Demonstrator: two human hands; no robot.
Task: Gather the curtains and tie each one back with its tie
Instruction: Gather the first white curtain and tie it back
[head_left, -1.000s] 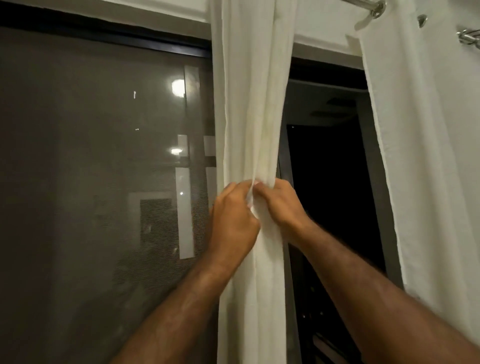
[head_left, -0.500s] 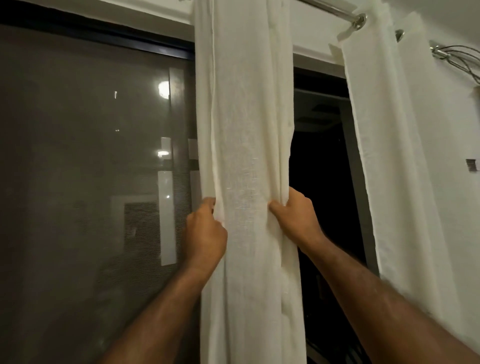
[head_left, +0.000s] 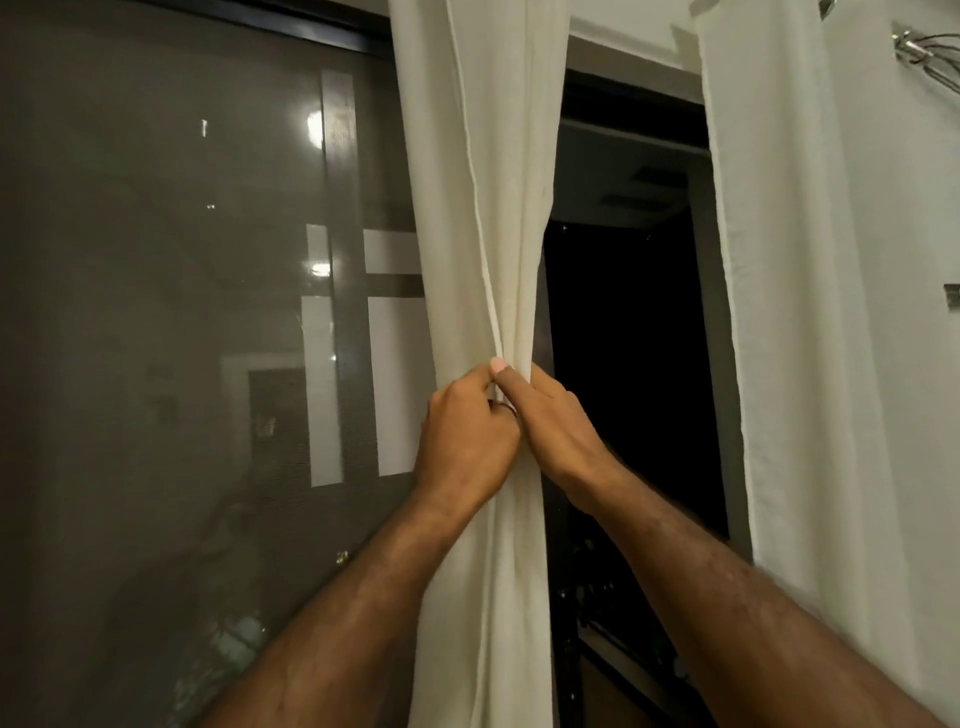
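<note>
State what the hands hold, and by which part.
Both the left hand and right hand grip the middle curtain, at the bunched waist where its folds are gathered.

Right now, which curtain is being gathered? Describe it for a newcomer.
Find the grey window pane on the left. At its right edge, before the dark opening, hangs the left curtain. Unlike the loose right curtain, it is bunched between the left hand and right hand.

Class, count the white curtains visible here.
2: one white fabric curtain at centre, gripped by left hand and right hand; second curtain hangs loose, right. Others may be hidden.
</note>
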